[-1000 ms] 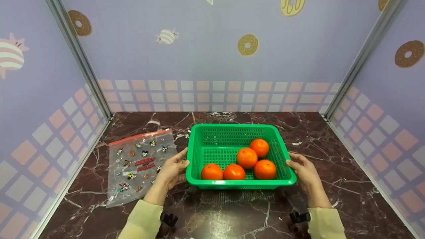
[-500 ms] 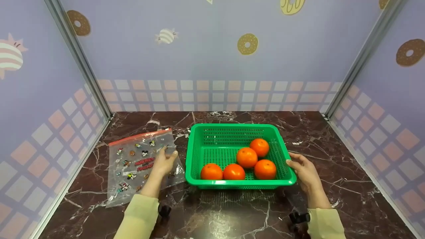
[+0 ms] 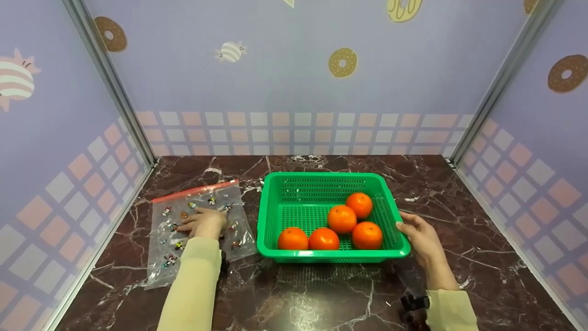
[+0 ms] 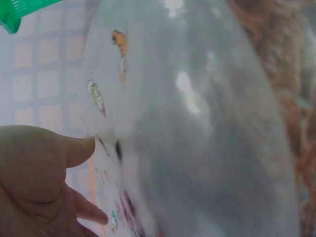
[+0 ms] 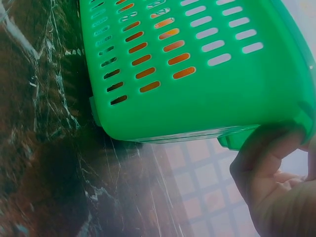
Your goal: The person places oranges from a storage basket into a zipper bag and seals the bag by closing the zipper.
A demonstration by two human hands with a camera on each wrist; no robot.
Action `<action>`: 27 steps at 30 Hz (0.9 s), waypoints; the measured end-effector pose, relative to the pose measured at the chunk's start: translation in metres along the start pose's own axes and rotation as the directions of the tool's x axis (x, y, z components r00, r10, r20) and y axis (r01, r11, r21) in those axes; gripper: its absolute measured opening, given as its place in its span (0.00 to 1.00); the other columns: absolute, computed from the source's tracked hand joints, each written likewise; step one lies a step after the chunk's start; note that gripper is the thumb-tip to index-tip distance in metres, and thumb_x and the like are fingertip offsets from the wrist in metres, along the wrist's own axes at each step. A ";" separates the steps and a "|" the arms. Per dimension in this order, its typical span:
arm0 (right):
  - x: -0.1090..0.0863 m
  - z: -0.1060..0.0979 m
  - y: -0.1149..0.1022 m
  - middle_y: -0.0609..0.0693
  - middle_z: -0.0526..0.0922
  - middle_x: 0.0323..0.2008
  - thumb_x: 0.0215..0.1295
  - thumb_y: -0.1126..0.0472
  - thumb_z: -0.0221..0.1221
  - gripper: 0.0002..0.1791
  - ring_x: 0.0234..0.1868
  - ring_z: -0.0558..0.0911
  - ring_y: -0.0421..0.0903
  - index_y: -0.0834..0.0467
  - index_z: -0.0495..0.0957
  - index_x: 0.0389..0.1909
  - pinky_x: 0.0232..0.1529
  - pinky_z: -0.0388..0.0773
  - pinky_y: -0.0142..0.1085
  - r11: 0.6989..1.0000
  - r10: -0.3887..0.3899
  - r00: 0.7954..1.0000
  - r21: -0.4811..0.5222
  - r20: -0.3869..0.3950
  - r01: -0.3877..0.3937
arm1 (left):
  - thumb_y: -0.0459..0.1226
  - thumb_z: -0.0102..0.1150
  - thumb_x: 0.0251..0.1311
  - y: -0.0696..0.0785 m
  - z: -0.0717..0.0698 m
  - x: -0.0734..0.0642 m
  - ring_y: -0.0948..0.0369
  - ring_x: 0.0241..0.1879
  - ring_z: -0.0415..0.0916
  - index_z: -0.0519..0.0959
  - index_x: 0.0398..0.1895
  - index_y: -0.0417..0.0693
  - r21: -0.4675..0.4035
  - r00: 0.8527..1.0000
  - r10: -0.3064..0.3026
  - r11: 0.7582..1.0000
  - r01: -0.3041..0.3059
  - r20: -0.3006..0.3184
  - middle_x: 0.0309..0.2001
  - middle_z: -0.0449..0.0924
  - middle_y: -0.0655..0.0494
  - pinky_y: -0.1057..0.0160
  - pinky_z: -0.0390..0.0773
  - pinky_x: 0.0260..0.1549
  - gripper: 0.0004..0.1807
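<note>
A green plastic basket [image 3: 328, 253] stands on the table with several oranges [image 3: 342, 219] inside, bunched toward its right and front. At its right side my right hand [image 3: 423, 242] grips the rim, thumb on top and fingers curled beneath; the right wrist view shows those fingers [image 5: 264, 160] tucked under the lip. A clear zip bag [image 3: 161, 248] with a red seal strip and cartoon prints lies left of the basket. My left hand [image 3: 205, 224] is over the middle of this bag, fingers spread. In the left wrist view its thumb [image 4: 79, 150] is right at the plastic.
The dark marbled table [image 3: 321, 299] extends around the basket and bag. Patterned lilac panels [image 3: 294, 92] stand at the back and both sides, with metal posts [image 3: 500, 87] in the corners. The bag's right edge lies close beside the basket.
My left hand has let go of the basket's left rim and moved left over the zip bag, its fingers now pointing left. The right hand and the basket have stayed in place.
</note>
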State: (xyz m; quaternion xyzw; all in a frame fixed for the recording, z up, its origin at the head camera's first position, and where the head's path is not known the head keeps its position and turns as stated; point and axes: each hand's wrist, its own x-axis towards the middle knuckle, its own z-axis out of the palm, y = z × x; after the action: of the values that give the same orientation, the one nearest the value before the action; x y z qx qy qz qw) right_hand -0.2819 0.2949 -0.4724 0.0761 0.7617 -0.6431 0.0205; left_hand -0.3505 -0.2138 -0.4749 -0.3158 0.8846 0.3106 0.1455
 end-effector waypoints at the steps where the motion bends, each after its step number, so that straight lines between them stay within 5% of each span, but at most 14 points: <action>1: 0.000 0.000 0.000 0.44 0.78 0.47 0.76 0.57 0.58 0.32 0.40 0.83 0.34 0.66 0.63 0.74 0.42 0.83 0.30 1.000 -0.002 1.000 -0.002 -0.001 0.002 | 0.56 0.39 0.78 0.000 0.000 0.000 0.17 0.72 0.16 0.21 0.80 0.40 0.000 1.000 -0.005 1.000 0.005 0.003 0.74 0.16 0.15 0.18 0.49 0.66 0.50; 6: -0.001 -0.001 0.001 0.44 0.78 0.46 0.76 0.57 0.58 0.32 0.39 0.83 0.34 0.67 0.63 0.74 0.42 0.83 0.30 1.000 -0.005 1.000 -0.005 0.005 0.005 | 0.57 0.40 0.78 -0.005 0.004 0.008 0.20 0.73 0.16 0.19 0.80 0.41 -0.027 1.000 -0.003 1.000 0.002 -0.021 0.77 0.17 0.22 0.15 0.41 0.63 0.52; 11: -0.001 -0.001 0.001 0.43 0.78 0.45 0.76 0.58 0.58 0.32 0.39 0.83 0.34 0.67 0.63 0.74 0.42 0.83 0.30 1.000 -0.004 1.000 0.005 0.004 0.004 | 0.54 0.49 0.76 -0.011 0.005 0.016 0.19 0.73 0.18 0.31 0.80 0.29 0.021 0.999 0.027 0.999 -0.026 -0.021 0.76 0.21 0.20 0.12 0.40 0.60 0.53; 14: -0.001 -0.001 0.001 0.43 0.78 0.46 0.77 0.57 0.57 0.32 0.39 0.83 0.34 0.65 0.62 0.75 0.41 0.83 0.31 1.000 0.005 1.000 -0.009 0.012 -0.005 | 0.52 0.55 0.74 -0.013 0.000 0.015 0.18 0.72 0.17 0.41 0.80 0.26 0.055 0.999 0.048 0.997 -0.049 0.017 0.76 0.22 0.19 0.13 0.40 0.61 0.51; 20: -0.002 0.000 0.001 0.44 0.78 0.46 0.76 0.56 0.58 0.33 0.39 0.84 0.36 0.64 0.62 0.76 0.40 0.84 0.32 1.000 0.012 1.000 0.007 0.019 -0.013 | 0.45 0.70 0.64 -0.008 -0.022 0.007 0.19 0.74 0.21 0.32 0.82 0.35 0.166 0.987 -0.005 0.986 -0.022 0.159 0.78 0.19 0.23 0.20 0.41 0.69 0.62; 23: -0.001 0.000 0.001 0.45 0.79 0.45 0.76 0.57 0.58 0.32 0.39 0.84 0.37 0.64 0.62 0.75 0.40 0.84 0.33 1.000 0.004 1.000 0.018 0.018 -0.005 | 0.40 0.72 0.62 -0.008 -0.028 0.007 0.19 0.75 0.30 0.43 0.81 0.33 0.317 0.968 0.094 0.934 -0.166 0.231 0.77 0.30 0.19 0.23 0.50 0.70 0.56; 27: -0.001 0.000 0.002 0.45 0.78 0.46 0.76 0.57 0.58 0.32 0.39 0.84 0.37 0.63 0.63 0.75 0.40 0.84 0.33 1.000 0.005 1.000 0.009 0.019 -0.005 | 0.32 0.72 0.58 -0.019 -0.032 0.008 0.29 0.72 0.59 0.62 0.75 0.31 0.392 0.907 0.317 0.824 -0.408 0.278 0.74 0.55 0.21 0.36 0.71 0.65 0.44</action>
State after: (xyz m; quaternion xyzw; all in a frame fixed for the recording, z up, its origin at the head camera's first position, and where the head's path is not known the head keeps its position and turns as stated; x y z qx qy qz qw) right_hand -0.2810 0.2948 -0.4745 0.0722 0.7583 -0.6473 0.0289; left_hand -0.3456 -0.2493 -0.4631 -0.0667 0.9562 0.1539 0.2398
